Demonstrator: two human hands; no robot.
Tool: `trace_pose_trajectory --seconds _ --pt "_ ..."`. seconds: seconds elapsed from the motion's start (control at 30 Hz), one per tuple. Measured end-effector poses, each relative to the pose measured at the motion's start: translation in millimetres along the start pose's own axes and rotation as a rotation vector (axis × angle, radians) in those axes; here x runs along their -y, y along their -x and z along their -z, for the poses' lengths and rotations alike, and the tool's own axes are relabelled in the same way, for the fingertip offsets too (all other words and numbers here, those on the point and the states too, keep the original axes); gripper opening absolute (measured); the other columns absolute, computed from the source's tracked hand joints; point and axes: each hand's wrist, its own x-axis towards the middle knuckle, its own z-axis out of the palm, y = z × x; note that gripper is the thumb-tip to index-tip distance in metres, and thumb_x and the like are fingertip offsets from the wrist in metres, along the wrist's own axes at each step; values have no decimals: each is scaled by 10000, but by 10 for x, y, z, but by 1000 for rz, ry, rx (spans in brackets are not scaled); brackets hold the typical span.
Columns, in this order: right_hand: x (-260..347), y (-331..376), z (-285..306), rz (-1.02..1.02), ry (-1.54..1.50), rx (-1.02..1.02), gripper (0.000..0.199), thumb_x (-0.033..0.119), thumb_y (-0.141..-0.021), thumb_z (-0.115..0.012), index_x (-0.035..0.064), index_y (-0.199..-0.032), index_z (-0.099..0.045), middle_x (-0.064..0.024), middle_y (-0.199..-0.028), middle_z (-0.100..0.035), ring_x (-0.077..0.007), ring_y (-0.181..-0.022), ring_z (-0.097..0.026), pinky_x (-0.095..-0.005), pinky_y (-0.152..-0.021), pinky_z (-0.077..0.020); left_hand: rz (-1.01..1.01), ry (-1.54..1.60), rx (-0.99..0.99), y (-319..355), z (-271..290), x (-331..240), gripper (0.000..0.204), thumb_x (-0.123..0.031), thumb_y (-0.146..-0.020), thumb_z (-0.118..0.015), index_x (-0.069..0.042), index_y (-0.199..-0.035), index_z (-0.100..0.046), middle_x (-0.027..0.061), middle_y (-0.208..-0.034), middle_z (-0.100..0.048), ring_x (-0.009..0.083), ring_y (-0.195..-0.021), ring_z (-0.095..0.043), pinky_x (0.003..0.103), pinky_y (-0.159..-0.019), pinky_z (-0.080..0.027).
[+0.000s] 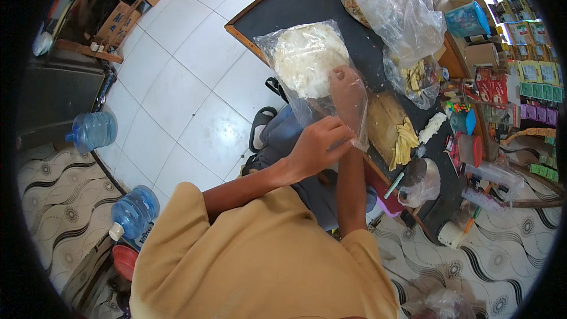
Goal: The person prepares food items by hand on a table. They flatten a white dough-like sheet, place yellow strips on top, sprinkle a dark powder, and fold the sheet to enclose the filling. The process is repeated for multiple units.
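A clear plastic bag lies on the dark tabletop's left side, holding a broad white, flour-like mass. My right hand reaches inside the bag, its fingers curled at the right edge of the white mass; whatever they hold is hidden. With fingers pinched, my left hand grips the bag's mouth close to my right wrist. Just right of the bag, a brown cutting board carries pale yellow peeled strips, perhaps banana peels.
Farther right are a clear bag with yellowish pieces, a large crumpled plastic bag, a green-handled knife and a small clear bag. Hanging sachets line the right. Blue water jugs stand on the floor at left.
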Motion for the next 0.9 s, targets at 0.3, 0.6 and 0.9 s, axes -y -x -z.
trace_pose_trajectory --seconds 0.3,0.6,0.9 --pt "242 -70 43 -222 -8 210 433 436 -834 -684 24 -959 -717 -169 -944 -711 -348 -896 -679 -433 -809 -515 -3 24 -8 -25 17 -5 113 -63 -834 -695 -35 -943 -690 128 -889 -626 313 -847 -626 376 -731 -512" --pt "43 -143 -185 -352 -532 197 339 335 -846 -711 25 -983 -707 -108 -917 -713 -232 -826 -671 -356 -741 -513 13 23 -13 -9 16 20 104 -62 -823 -702 -34 -923 -692 122 -873 -630 301 -846 -630 369 -728 -509" --pt "2 88 -132 -386 -1367 158 383 168 -878 -701 -22 -1183 -567 -109 -1114 -616 -202 -1026 -611 -298 -921 -484 -28 53 -10 -30 -30 33 109 -49 -813 -700 -42 -921 -689 118 -880 -637 305 -849 -639 366 -740 -513"
